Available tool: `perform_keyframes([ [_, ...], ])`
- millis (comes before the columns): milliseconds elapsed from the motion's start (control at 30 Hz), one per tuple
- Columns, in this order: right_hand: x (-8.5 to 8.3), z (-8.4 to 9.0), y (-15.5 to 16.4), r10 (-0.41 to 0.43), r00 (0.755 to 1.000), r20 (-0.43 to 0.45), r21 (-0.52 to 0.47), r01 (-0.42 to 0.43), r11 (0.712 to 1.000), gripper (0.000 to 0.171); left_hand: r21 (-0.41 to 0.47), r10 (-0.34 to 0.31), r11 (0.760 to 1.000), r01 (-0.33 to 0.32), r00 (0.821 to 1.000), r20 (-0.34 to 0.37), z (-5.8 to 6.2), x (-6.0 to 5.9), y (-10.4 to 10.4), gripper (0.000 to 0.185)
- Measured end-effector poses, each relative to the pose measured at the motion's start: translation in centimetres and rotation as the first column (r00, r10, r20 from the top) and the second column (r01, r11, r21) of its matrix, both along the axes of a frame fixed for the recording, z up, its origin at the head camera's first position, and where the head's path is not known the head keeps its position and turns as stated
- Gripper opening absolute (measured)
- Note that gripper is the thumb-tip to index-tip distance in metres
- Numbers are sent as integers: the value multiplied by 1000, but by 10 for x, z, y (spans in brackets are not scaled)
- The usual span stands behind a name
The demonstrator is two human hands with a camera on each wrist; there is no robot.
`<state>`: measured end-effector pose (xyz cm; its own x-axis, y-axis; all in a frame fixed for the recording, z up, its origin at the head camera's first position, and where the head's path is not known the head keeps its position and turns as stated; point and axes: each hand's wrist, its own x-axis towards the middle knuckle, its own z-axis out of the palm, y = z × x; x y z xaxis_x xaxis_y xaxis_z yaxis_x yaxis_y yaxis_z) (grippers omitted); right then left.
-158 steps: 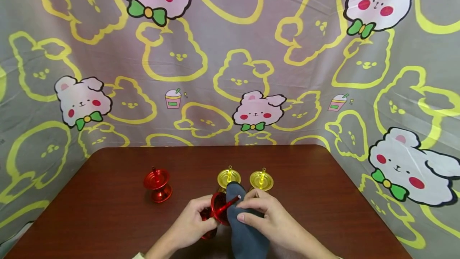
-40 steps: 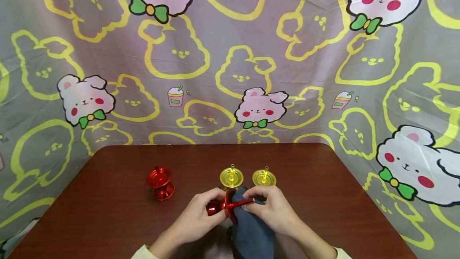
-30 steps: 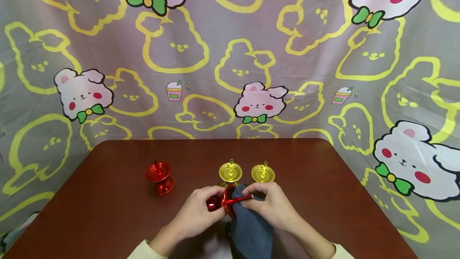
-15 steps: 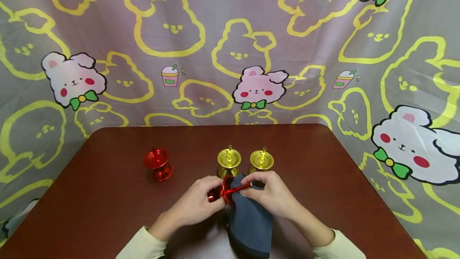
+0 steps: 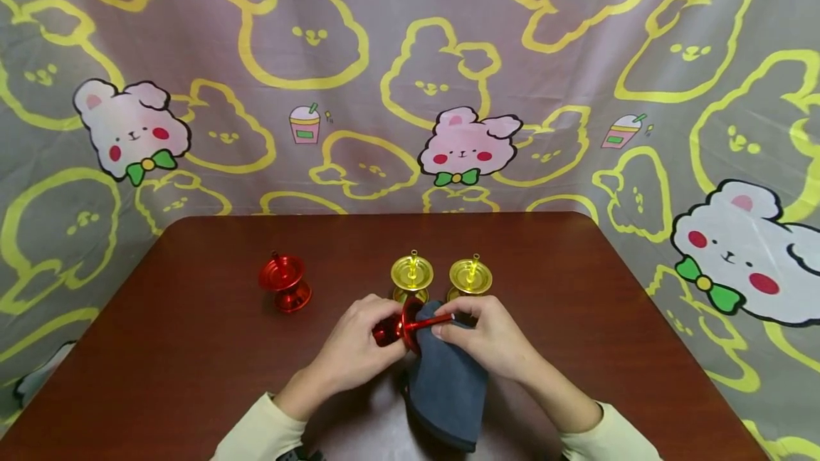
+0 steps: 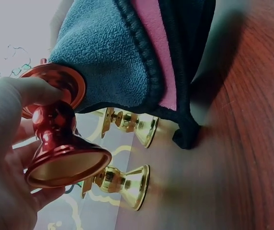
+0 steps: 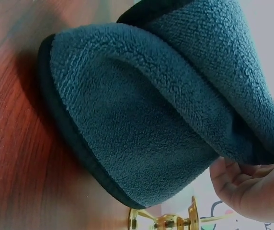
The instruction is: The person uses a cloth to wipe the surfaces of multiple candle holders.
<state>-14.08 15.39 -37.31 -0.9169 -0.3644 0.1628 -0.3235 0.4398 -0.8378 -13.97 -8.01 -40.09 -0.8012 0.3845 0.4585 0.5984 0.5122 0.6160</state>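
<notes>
Table (image 5: 192,347) stood in front of a hanging sheet (image 5: 384,77). Two candle holders (image 5: 412,276) (image 5: 470,277) sat side by side mid-table, a third holder (image 5: 285,282) well apart to their left. Just in front of the pair, both hands (image 5: 359,351) (image 5: 490,336) met over a fourth holder (image 5: 400,326) lying sideways, with a cloth (image 5: 445,390) draped toward the near edge.

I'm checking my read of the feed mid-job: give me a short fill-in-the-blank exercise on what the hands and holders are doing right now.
1. The left hand grips a candle holder coloured ____.
2. The right hand holds a grey ____ against that holder.
3. Behind the hands, ____ gold holders stand upright on the table.
4. The other red holder stands on the table, touched by ____ hand.

Missing words: red; cloth; two; neither
</notes>
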Motion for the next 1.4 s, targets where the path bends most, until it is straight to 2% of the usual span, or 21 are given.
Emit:
perform_keyframes([
  [133,0,0,0,5,1000,9,-3,-5,1000,13,-8,22,1000,-23,999,-44,-1,-2,1,29],
  [367,1,0,-1,15,1000,15,-3,-15,1000,14,-55,57,997,-59,998,-33,-1,-1,1,33],
  [533,2,1,-1,4,1000,25,4,-4,1000,16,-76,98,992,-104,992,-76,-1,-2,3,35],
  [667,1,0,0,-1,1000,19,6,1,1000,14,-86,96,991,-104,991,-94,-2,-3,4,35],
  [800,1,-2,0,-7,1000,15,0,7,1000,12,-89,39,995,-49,993,-113,-3,-4,1,38],
  [933,2,-4,0,-12,1000,26,-15,13,1000,12,-109,-63,993,50,992,-111,-3,-4,-4,35],
  [1033,2,-5,-2,-12,999,43,-16,13,1000,12,-126,-131,985,121,989,-72,-3,-3,-8,32],
  [1167,1,-6,-3,-30,998,51,-3,30,1000,14,-102,-197,975,199,980,30,-4,-1,-11,31],
  [1267,0,-7,-1,-40,998,48,5,40,999,15,-63,-222,972,228,971,85,-4,0,-11,30],
  [1400,-1,-7,0,-35,998,47,6,35,999,15,-38,-212,976,216,973,87,-4,-1,-9,27],
])
